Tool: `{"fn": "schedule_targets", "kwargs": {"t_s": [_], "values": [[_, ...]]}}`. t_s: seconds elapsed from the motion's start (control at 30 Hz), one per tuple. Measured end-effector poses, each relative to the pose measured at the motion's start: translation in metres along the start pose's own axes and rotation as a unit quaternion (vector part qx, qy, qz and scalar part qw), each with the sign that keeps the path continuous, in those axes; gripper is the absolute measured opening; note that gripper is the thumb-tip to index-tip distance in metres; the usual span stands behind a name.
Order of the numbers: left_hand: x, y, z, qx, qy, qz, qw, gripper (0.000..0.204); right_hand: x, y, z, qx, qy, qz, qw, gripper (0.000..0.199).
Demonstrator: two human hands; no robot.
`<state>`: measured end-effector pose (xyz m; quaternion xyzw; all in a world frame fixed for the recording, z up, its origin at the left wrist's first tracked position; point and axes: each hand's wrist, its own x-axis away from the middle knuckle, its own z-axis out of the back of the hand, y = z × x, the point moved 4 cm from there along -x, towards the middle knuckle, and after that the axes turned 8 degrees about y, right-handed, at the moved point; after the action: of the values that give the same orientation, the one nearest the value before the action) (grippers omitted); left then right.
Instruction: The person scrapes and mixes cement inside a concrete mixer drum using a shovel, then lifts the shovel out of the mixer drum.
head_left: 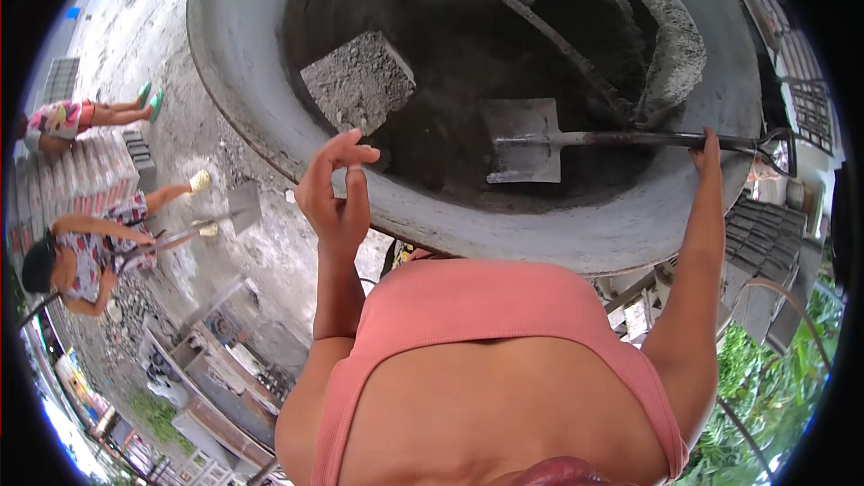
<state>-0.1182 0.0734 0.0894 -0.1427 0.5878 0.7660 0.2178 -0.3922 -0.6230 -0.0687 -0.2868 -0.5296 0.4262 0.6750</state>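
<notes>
— What are the hands doing?

— The right hand is gripping a long shovel with a square grey metal blade and a dark shaft, its fingers wrapping the shaft by the right rim of a big round grey basin. The left hand is hovering by the basin's near-left rim, fingers loosely curling, with a narrow gap beside the thumb; it is holding nothing that I can see.

— And the shovel?

— Its blade is lying inside the basin, toward the near side, and its looped black handle is sticking out past the right rim. Whether the blade is touching the basin's floor, I can't tell.

— Which step is that?

— I'm judging it as one-handed shovel work inside the basin. A loaded lift would be calling for the left hand on the shaft, and for keeping the blade clear of the crusted grey bar slanting across the basin's far side.

— What else is in there?

— A rough grey square slab is showing at the basin's left.

— Anyone nearby?

— Left of the basin, a co-worker in patterned clothes is holding another shovel; farther left, a person in green sandals is standing.
</notes>
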Motion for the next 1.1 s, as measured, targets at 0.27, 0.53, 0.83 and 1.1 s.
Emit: {"fn": "schedule_targets", "kwargs": {"t_s": [0.27, 0.53, 0.83, 1.1], "values": [[-0.003, -0.001, -0.009, -0.022, -0.015, 0.034, 0.999, 0.027, -0.016, -0.014, -0.007, -0.203, 0.092, 0.029, 0.974, 0.026], [-0.005, 0.004, -0.012, -0.015, -0.035, 0.038, 0.999, 0.027, 0.134, -0.089, -0.052, -0.246, 0.024, 0.190, 0.950, 0.017], [-0.032, -0.032, 0.036, -0.055, 0.030, -0.012, 0.998, 0.026, 0.193, -0.106, 0.031, -0.277, -0.134, 0.207, 0.929, 0.020], [-0.032, -0.045, 0.026, -0.018, 0.081, -0.023, 0.996, 0.022, 0.125, -0.088, 0.089, -0.296, -0.033, 0.164, 0.940, 0.014]]}}
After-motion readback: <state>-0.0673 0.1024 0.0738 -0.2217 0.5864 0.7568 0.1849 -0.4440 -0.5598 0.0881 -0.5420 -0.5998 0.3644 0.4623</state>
